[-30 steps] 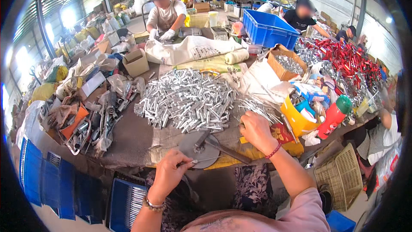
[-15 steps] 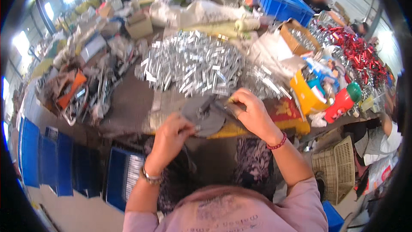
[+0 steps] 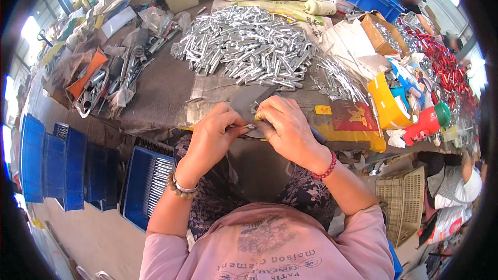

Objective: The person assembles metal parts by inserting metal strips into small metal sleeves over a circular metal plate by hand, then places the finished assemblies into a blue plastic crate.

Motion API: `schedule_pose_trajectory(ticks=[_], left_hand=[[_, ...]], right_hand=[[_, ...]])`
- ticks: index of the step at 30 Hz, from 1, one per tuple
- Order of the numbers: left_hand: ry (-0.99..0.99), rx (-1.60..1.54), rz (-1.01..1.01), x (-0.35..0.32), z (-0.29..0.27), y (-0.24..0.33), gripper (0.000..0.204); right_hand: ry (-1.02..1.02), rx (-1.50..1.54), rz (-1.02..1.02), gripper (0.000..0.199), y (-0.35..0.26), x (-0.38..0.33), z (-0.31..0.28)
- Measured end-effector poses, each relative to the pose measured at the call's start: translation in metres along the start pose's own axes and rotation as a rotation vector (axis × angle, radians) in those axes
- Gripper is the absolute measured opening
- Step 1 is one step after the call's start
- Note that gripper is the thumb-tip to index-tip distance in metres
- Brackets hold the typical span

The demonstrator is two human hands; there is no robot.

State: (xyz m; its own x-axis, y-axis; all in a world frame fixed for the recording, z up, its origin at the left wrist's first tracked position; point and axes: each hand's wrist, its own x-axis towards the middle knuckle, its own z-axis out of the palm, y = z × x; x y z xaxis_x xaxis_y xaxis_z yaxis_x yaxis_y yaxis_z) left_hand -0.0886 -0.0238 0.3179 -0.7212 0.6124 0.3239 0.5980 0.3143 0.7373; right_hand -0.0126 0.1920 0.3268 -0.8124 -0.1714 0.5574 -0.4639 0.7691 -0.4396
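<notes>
Near the table's front edge, my left hand (image 3: 215,134) is closed, with thumb and forefinger pinching a small silvery metal part (image 3: 251,126). Close beside it, my right hand (image 3: 290,132) is curled, its fingertips at the same part. A dark grey rod-like handle (image 3: 318,135) shows beneath the right palm; its other end is hidden. Something yellow covers one right fingertip. Behind the fingers lies a flat, dark grey, rounded piece (image 3: 243,101), partly covered by both hands. Farther back spreads a large heap of short silvery metal pieces (image 3: 249,44).
Thin metal rods (image 3: 340,78) lie right of the heap, near a yellow container (image 3: 386,101) and a red bottle with green cap (image 3: 423,124). Tools and scraps (image 3: 111,72) crowd the left. Below left stands a blue crate (image 3: 148,181) of metal pieces; below right, a beige basket (image 3: 399,205).
My hands have drawn together over the grey rounded piece, and the small metal part now shows in my left fingertips. The view has tilted downward, so the table appears higher.
</notes>
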Motion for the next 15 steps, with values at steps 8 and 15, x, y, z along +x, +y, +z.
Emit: schedule_pose_trajectory(ticks=[8,15], left_hand=[[0.008,-0.025,-0.001,0.005,-0.001,-0.002,0.017],[0.018,0.049,0.046,0.004,0.0,-0.003,0.017]], right_hand=[[-0.071,-0.066,-0.12,0.014,0.004,0.014,-0.005],[-0.119,-0.287,-0.199,0.006,-0.009,0.013,-0.007]])
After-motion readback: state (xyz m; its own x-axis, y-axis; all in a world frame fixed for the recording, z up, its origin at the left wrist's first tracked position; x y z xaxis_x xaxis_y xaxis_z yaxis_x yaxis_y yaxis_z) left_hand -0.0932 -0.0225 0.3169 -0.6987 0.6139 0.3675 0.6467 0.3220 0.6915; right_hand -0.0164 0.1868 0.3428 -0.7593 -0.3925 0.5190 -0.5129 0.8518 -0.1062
